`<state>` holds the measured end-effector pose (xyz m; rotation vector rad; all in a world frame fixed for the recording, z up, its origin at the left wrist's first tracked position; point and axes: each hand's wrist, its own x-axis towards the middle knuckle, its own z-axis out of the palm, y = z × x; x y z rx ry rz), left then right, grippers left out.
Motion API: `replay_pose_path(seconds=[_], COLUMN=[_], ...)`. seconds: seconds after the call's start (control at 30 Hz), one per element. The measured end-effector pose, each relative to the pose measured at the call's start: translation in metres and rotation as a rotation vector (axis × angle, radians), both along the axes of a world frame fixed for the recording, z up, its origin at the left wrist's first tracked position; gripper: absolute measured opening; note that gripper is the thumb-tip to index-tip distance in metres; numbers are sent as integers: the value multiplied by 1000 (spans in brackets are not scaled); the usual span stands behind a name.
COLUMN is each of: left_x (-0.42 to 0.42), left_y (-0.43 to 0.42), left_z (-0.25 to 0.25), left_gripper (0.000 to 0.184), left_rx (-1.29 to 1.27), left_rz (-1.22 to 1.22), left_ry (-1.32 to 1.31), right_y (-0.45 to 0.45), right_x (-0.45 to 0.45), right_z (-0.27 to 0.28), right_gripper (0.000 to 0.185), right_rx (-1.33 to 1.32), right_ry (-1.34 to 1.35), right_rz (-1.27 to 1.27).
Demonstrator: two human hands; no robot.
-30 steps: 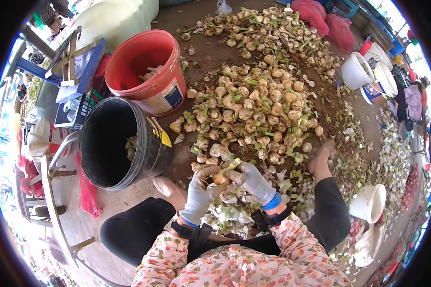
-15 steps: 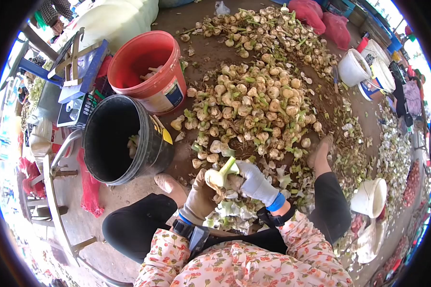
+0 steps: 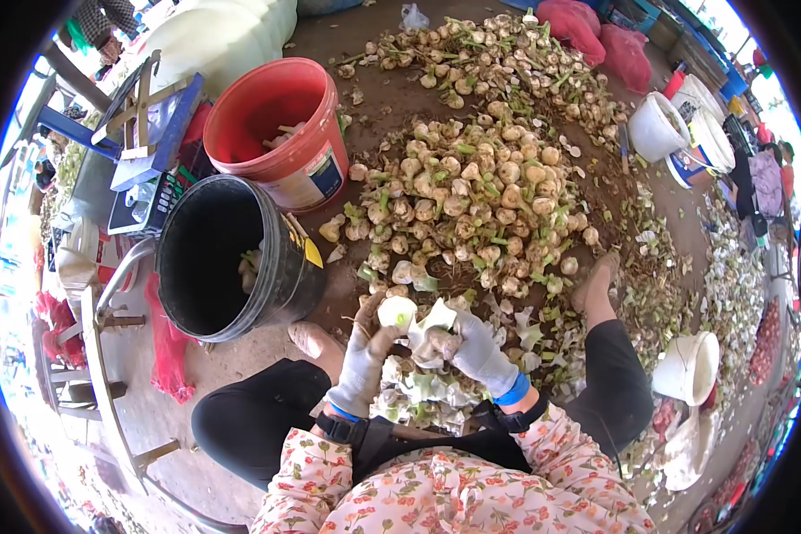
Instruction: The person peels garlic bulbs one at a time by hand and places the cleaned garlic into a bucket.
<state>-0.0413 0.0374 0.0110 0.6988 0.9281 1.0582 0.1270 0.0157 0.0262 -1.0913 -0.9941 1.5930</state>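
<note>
My left hand (image 3: 365,351), in a pale glove with a soiled thumb, is closed on a garlic bulb (image 3: 397,311) whose whitish face with a green centre shows. Just right of it, my right hand (image 3: 476,347) pinches a white piece of peeled skin (image 3: 436,318). Both hands are over a heap of white peelings (image 3: 432,392) between my legs. Beyond them lies a large pile of garlic bulbs (image 3: 472,196) with green stems.
A black bucket (image 3: 285,294) and a red bucket (image 3: 316,169), each with a few pale pieces inside, stand at the left. White buckets (image 3: 685,369) are at the right. A metal frame (image 3: 107,383) is at the far left. My bare feet flank the pile.
The bulb's stem and outer skin have come away from the bulb. The bulb is in my left hand and the skin is in my right hand, which has moved slightly apart.
</note>
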Motion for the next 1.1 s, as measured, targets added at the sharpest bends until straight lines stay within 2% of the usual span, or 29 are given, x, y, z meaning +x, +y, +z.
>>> replay_pose_path(seconds=[0.03, 0.1, 0.17, 0.23, 0.27, 0.33, 0.4, 0.43, 0.53, 0.57, 0.63, 0.67, 0.73, 0.77, 0.8, 0.87, 0.97, 1.0, 1.03, 1.07, 1.1], left_x=[2, 1, -9, -18, -15, -20, -14, -11, -14, -16, -17, -16, -25, -28, -30, -31, -31, -39, -46, -55, -73], left_y=[1, 1, -2, -4, -2, -4, -4, -3, -2, 2, -12, -14, -4, 3, 6, 13, 19, 24, 37, 42, 52], left_z=[-3, -10, -9, 0, -5, -22, -8, -4, -24, -29, -34, -30, -45, -46, -47, -40, -18, -6, 3, 28, 38], left_gripper=[50, 50, 49, 49, 57, 61, 57, 55, 53, 42, 32, 27, 18, 14, 19, 27, 30, 33, 35, 33, 35], left_rx=[35, 99, -152, -368, -311, -355, -333, -319, -23, 7, 315, 469, -35, -298, -343, -435, -526, -472, -465, -294, -136], left_rz=[-17, -48, -152, -242, -310, -375, -321, -294, -380, -411, -264, -186, -131, -21, 26, 140, 327, 332, 450, 436, 445], left_ry=[12, 41, -231, -463, -689, -732, -538, -444, 126, 213, 449, 566, -284, -618, -599, -517, -398, -228, -250, -219, -266], right_y=[0, -2, -1, -4, -4, -9, -10, -8, -11, -11, -12, -14, -25, -37, -40, -45, -22, -12, -3, -19, -23], right_x=[1, 2, 8, 11, 11, 9, 6, 7, 13, 14, 13, 12, 8, 10, 15, 16, 24, 26, 28, 30, 31], right_z=[-4, 6, 0, -13, -13, -13, 1, 5, 6, 7, 12, 16, 25, 27, 29, 34, -3, -9, -16, -63, -89], right_gripper=[13, 11, 11, 13, 15, 23, 31, 30, 23, 23, 24, 26, 33, 41, 45, 41, 37, 36, 35, 33, 32], right_rx=[93, -31, -103, -133, -149, -66, -49, -22, 261, 316, 427, 212, -225, -21, -45, -27, -77, -163, -250, -193, -176], right_ry=[-82, -15, 140, 385, 506, 400, 323, 345, -3, -60, -169, 41, 452, 288, 272, 282, 154, -242, -643, -987, -1164], right_rz=[26, 117, 160, -46, -148, -185, -177, -92, -1, 6, 19, 62, 149, 409, 477, 313, 364, 526, 679, 764, 812])
